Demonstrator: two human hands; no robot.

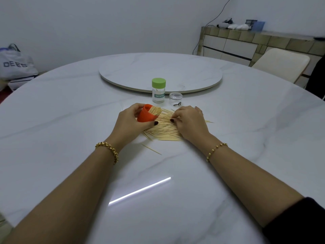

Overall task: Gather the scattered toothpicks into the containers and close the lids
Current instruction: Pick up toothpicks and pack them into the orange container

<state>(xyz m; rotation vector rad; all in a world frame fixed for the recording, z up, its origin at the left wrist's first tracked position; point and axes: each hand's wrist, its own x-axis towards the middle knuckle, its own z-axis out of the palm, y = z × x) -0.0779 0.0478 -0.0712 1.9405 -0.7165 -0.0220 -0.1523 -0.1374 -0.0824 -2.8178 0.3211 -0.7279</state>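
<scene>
Your right hand (189,122) covers part of the toothpick pile (165,132); any grip beneath its fingers is not discernible. Your left hand (131,123) hides the orange container (146,116) base. Clear jar (175,99) marking: unreadable.

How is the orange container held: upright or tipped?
Tipped: the left hand grips the orange container slanted, toothpicks showing at its mouth.

view: head, wide-angle | position: worn above the near edge of the surface (70,111) | facing: aimed forward and down, toward the far edge and the wall (105,23) | range: close, left grip (133,121) and right grip (190,123) framed at centre
</scene>
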